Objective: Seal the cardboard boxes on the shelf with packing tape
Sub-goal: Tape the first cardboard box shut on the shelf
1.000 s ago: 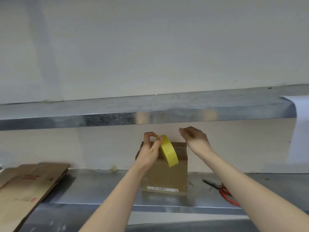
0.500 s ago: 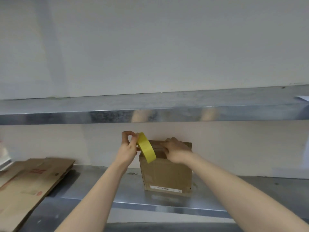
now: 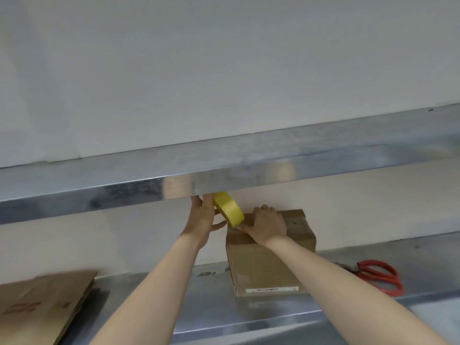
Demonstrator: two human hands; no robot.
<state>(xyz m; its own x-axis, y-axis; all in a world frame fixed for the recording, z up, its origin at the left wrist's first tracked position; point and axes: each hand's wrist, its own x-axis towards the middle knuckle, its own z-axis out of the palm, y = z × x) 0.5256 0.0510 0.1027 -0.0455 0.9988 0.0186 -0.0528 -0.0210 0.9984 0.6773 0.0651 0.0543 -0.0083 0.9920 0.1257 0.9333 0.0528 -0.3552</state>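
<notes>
On shelf point(image 3: 423, 257): left hand point(image 3: 204, 217) grips yellow tape roll point(image 3: 229, 211); right hand point(image 3: 267, 226) lies flat on cardboard box point(image 3: 263, 267), likely anchoring tape end.

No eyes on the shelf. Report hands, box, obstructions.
Left hand holds tape roll. Right hand presses flat on cardboard box top. Upper shelf close above roll; scissors clear, right.

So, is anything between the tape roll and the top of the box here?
Nothing visible does. The left hand holds the tape roll at the top left edge of the box, where the right hand presses flat on its top. The upper shelf hangs close above the roll.
</notes>
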